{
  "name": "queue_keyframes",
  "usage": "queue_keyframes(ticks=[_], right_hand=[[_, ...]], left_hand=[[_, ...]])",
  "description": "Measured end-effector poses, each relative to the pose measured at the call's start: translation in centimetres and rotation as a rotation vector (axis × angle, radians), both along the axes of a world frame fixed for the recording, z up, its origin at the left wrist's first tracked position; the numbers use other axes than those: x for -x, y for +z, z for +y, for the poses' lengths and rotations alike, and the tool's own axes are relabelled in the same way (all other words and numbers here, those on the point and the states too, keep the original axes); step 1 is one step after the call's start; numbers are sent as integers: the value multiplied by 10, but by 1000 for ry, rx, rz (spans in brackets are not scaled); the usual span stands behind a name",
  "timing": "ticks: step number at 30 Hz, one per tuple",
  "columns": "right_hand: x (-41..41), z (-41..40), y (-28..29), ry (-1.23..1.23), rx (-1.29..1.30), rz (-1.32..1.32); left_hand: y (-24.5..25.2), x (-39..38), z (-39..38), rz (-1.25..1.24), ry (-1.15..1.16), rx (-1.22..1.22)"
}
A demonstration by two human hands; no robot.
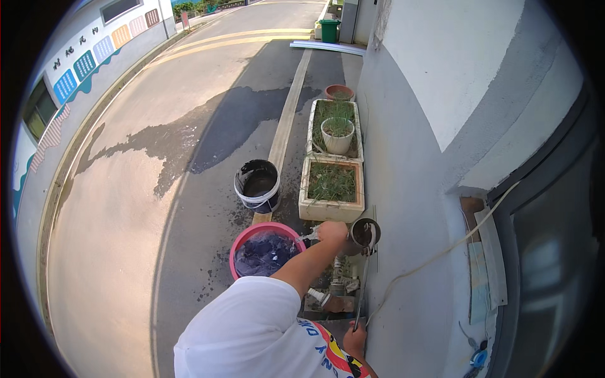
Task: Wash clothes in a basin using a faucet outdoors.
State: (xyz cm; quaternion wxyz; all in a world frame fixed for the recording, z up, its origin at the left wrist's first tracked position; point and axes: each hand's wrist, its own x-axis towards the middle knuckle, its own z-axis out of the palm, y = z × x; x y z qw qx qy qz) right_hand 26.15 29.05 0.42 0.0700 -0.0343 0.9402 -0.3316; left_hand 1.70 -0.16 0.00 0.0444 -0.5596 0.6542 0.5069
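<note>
My left hand [332, 231] is reached out to the left side of a metal hand pump [365, 233], its fingers curled; what they grip is hidden. A splash of water [310, 235] comes out past this hand towards a pink plastic basin [276, 226]. Dark blue or purple cloth lies in the basin under water. My right hand [355, 336], low beside the wall, is closed around the long pump handle [362, 288]. Beneath the pump, pipe fittings [337, 279] and a brick [339, 303] are partly visible.
A paint-stained bucket [257, 189] stands beyond the basin. Planter boxes [331, 210] and a white pot [337, 137] line the grey wall [401, 189] on the right. A cable [425, 262] hangs along it. Wet patches [236, 127] mark the pavement; a green bin [329, 31] stands far off.
</note>
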Motion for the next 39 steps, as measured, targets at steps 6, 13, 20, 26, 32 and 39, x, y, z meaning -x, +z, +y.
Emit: queue_keyframes(ticks=[6, 13, 20, 26, 32, 39], right_hand=[[13, -18, -61, -144, 146, 0], [45, -30, -102, -32, 147, 142], [52, -15, -71, -27, -32, 21], [-9, -10, -1, -110, -77, -78], [-10, 5, 140, -11, -91, -221], [-3, 6, 154, 16, -99, -302]], left_hand=[[31, -9, 23, 122, -633, 510], [27, -16, -10, 0, -1007, 794], [20, -3, 2, 3, 145, 162], [26, 0, 21, 21, 171, 212], [40, 5, 13, 68, 134, 229], [37, 3, 17, 124, 211, 208]])
